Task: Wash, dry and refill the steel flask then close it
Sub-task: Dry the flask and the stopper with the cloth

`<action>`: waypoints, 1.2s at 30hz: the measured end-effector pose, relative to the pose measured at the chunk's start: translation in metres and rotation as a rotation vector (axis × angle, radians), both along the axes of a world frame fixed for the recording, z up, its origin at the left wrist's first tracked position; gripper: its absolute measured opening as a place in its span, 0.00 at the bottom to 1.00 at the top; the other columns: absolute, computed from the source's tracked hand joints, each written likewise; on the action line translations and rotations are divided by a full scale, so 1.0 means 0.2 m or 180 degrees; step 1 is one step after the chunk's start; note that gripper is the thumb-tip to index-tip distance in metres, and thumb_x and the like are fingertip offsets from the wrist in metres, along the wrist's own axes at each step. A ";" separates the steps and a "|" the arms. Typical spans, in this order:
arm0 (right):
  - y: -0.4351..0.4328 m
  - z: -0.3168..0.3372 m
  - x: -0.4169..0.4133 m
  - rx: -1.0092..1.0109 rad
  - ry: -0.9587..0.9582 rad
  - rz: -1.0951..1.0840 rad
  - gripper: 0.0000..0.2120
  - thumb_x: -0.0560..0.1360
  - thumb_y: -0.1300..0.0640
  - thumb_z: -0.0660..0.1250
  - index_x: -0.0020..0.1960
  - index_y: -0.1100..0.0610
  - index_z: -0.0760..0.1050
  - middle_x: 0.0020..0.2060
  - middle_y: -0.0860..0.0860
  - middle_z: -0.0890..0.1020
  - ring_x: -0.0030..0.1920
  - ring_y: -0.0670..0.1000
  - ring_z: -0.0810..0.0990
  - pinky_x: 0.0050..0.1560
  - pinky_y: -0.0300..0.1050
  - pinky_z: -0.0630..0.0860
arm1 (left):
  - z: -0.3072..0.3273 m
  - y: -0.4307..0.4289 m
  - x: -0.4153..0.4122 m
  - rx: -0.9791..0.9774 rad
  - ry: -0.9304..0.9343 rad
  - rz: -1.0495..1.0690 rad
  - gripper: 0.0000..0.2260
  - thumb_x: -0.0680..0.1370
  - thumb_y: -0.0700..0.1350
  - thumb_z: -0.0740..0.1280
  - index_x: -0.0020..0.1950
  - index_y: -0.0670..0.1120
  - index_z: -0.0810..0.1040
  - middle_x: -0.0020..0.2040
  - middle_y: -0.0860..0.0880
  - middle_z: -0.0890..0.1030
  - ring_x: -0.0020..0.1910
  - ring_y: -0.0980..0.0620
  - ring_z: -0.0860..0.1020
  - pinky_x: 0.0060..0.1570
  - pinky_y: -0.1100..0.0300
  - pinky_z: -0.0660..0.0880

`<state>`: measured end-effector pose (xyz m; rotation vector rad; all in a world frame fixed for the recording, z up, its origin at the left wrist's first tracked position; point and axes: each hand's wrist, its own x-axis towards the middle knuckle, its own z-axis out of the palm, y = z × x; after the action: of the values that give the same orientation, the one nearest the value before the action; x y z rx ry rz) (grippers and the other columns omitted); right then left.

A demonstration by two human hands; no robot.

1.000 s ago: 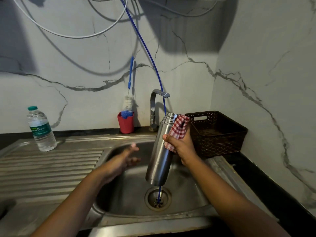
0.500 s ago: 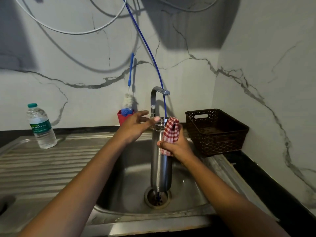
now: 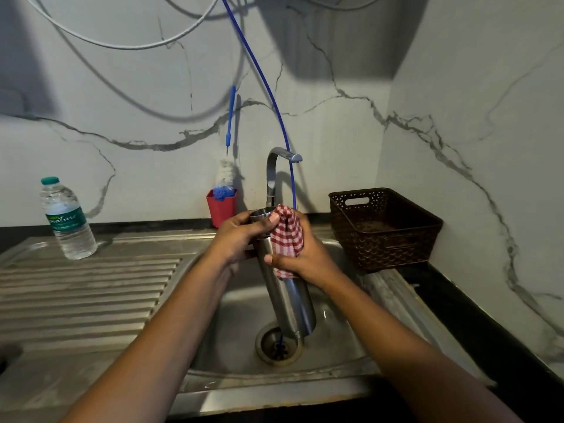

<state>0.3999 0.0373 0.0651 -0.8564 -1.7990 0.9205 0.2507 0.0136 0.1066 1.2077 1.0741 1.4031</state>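
Plastic water bottle (image 3: 68,219) upright at back-left corner of the sink's drainboard (image 3: 91,300). Red cup (image 3: 221,209) holding a brush at back edge. Left hand (image 3: 241,239) curled round neck of steel flask (image 3: 290,300). Flask tilted, mouth open, base over basin drain. Right hand (image 3: 302,261), close beside, clamps checked cloth (image 3: 287,236) against flask's upper body. Brown basket (image 3: 384,227) at back-right.

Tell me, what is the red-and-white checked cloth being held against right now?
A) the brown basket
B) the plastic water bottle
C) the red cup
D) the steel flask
D: the right hand wraps the checked cloth round the upper part of the steel flask, which the left hand grips near its top above the sink.
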 end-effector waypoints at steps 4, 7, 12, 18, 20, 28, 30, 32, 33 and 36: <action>-0.04 0.03 -0.01 0.0770 -0.0681 -0.0229 0.44 0.67 0.39 0.71 0.72 0.33 0.46 0.75 0.48 0.54 0.71 0.52 0.62 0.66 0.50 0.66 | -0.05 0.00 -0.02 -0.0161 -0.0604 0.0087 0.11 0.67 0.50 0.71 0.47 0.49 0.80 0.37 0.53 0.83 0.39 0.53 0.80 0.39 0.58 0.75; -0.07 0.00 0.02 0.1486 -0.1967 -0.0311 0.40 0.72 0.37 0.64 0.71 0.31 0.39 0.76 0.45 0.43 0.74 0.54 0.53 0.69 0.57 0.60 | -0.08 0.01 -0.06 -0.0242 -0.0867 0.0292 0.07 0.71 0.51 0.70 0.46 0.50 0.79 0.42 0.51 0.82 0.42 0.52 0.79 0.37 0.59 0.76; -0.13 -0.15 0.28 0.1675 -0.2957 -0.0186 0.42 0.75 0.46 0.65 0.70 0.30 0.33 0.76 0.48 0.42 0.75 0.54 0.51 0.72 0.53 0.59 | -0.10 0.03 -0.15 -0.0195 -0.1168 0.0795 0.06 0.75 0.50 0.69 0.48 0.50 0.76 0.46 0.49 0.78 0.47 0.49 0.76 0.40 0.55 0.75; -0.15 -0.14 0.21 0.1609 -0.2802 -0.0487 0.40 0.74 0.40 0.62 0.75 0.41 0.39 0.76 0.53 0.47 0.72 0.57 0.57 0.69 0.59 0.64 | -0.12 0.05 -0.11 -0.0114 -0.1059 0.0722 0.05 0.74 0.48 0.69 0.48 0.50 0.76 0.45 0.49 0.79 0.45 0.50 0.77 0.39 0.56 0.75; -0.12 -0.06 0.05 0.1680 -0.2571 -0.0664 0.42 0.73 0.39 0.64 0.76 0.45 0.42 0.75 0.55 0.52 0.71 0.58 0.59 0.69 0.58 0.64 | -0.14 0.04 -0.09 -0.0147 -0.0997 0.0529 0.05 0.73 0.49 0.70 0.47 0.50 0.78 0.43 0.49 0.81 0.43 0.50 0.78 0.38 0.58 0.75; -0.12 -0.13 0.14 0.2237 -0.2906 -0.0699 0.46 0.68 0.39 0.70 0.75 0.45 0.44 0.75 0.58 0.54 0.70 0.61 0.62 0.66 0.60 0.66 | -0.10 0.02 -0.18 -0.0098 -0.1278 0.0886 0.09 0.73 0.49 0.70 0.50 0.48 0.76 0.45 0.48 0.79 0.44 0.49 0.78 0.40 0.56 0.75; -0.13 -0.20 0.28 0.1874 -0.3085 -0.0647 0.47 0.69 0.37 0.68 0.73 0.42 0.37 0.76 0.57 0.51 0.72 0.59 0.58 0.69 0.58 0.64 | -0.10 0.02 -0.19 -0.0055 -0.1296 0.0945 0.08 0.74 0.49 0.70 0.49 0.49 0.75 0.45 0.49 0.78 0.44 0.50 0.77 0.38 0.56 0.75; -0.14 -0.19 0.33 0.1486 -0.3083 -0.0575 0.48 0.69 0.33 0.65 0.71 0.40 0.31 0.76 0.55 0.48 0.74 0.57 0.54 0.71 0.57 0.62 | -0.10 0.02 -0.19 -0.0028 -0.1260 0.0909 0.08 0.74 0.50 0.70 0.48 0.49 0.75 0.45 0.49 0.78 0.45 0.49 0.78 0.39 0.55 0.75; -0.14 -0.17 0.32 0.1501 -0.2987 -0.0560 0.48 0.68 0.32 0.64 0.72 0.40 0.32 0.76 0.55 0.48 0.73 0.57 0.55 0.71 0.57 0.62 | -0.09 0.02 -0.18 -0.0012 -0.1223 0.0879 0.08 0.74 0.50 0.70 0.49 0.49 0.76 0.46 0.49 0.79 0.45 0.49 0.78 0.39 0.55 0.74; -0.14 -0.04 0.14 0.1518 -0.2693 -0.0528 0.51 0.66 0.33 0.68 0.76 0.47 0.40 0.73 0.55 0.57 0.69 0.57 0.63 0.67 0.56 0.67 | -0.10 0.00 -0.14 0.0117 -0.1023 0.0584 0.09 0.71 0.49 0.71 0.49 0.50 0.76 0.44 0.50 0.79 0.44 0.50 0.77 0.39 0.57 0.73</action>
<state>0.4286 0.0099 0.0568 -1.1408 -2.4566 -0.0429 0.2225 0.0136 0.0870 0.8859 0.9527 1.6979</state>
